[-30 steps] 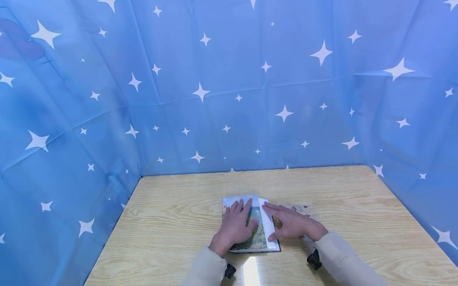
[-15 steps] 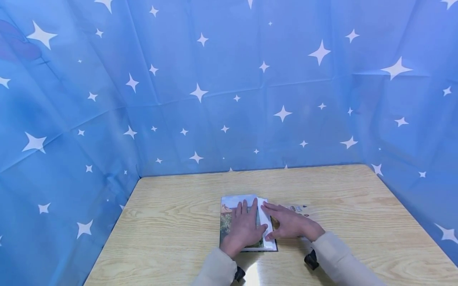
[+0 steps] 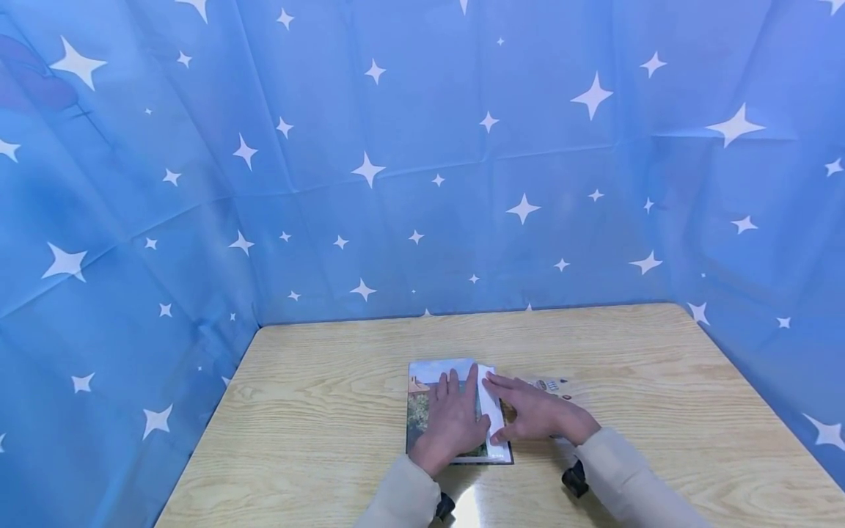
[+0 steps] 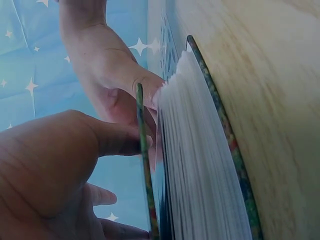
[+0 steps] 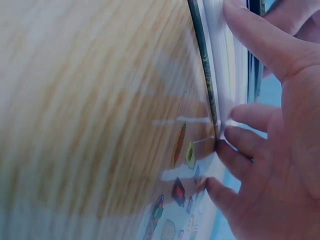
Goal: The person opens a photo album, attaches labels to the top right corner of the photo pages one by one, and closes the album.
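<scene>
There's the book (image 3: 417, 416), flat on the table (image 3: 317, 396) in front of the person, front cover (image 4: 145, 170) lifted slightly off the white pages (image 4: 192, 145)! The left hand (image 3: 455, 424) lies wide across that cover, fingers straight. And the right hand (image 3: 536, 412) meets the page edges, thumb and fingers well spread: 2 hands, 1 book. Just beside it, partly beneath the right hand, a see-through sheet (image 5: 178, 192) with small printed pictures. Out further, 2 pale sleeves (image 3: 400, 495), then a blue curtain (image 3: 429, 95) with white stars.
</scene>
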Action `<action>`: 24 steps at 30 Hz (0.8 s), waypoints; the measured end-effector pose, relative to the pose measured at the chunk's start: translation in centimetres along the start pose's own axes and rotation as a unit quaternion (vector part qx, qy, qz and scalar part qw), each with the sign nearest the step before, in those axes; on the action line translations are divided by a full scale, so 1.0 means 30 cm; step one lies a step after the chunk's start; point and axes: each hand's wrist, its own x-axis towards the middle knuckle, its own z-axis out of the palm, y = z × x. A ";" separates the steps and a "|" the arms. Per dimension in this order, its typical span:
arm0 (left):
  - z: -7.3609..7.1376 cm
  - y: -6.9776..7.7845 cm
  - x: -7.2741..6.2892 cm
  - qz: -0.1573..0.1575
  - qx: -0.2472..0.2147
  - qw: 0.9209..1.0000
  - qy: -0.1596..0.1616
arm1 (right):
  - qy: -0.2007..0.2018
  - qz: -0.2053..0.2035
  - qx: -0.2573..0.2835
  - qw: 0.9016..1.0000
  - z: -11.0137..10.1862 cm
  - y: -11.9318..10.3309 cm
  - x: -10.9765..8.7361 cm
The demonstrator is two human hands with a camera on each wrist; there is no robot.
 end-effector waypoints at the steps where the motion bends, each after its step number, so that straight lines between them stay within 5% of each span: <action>1: -0.001 0.001 0.001 0.001 0.000 1.000 0.002 | 0.000 0.000 0.000 1.000 -0.002 -0.001 0.000; 13: -0.015 -0.004 0.000 0.011 -0.022 0.999 0.022 | -0.004 0.004 -0.010 1.000 -0.005 -0.011 0.007; 24: -0.080 -0.032 -0.010 0.025 -0.108 0.993 0.034 | -0.010 0.015 -0.018 1.000 -0.011 -0.015 0.013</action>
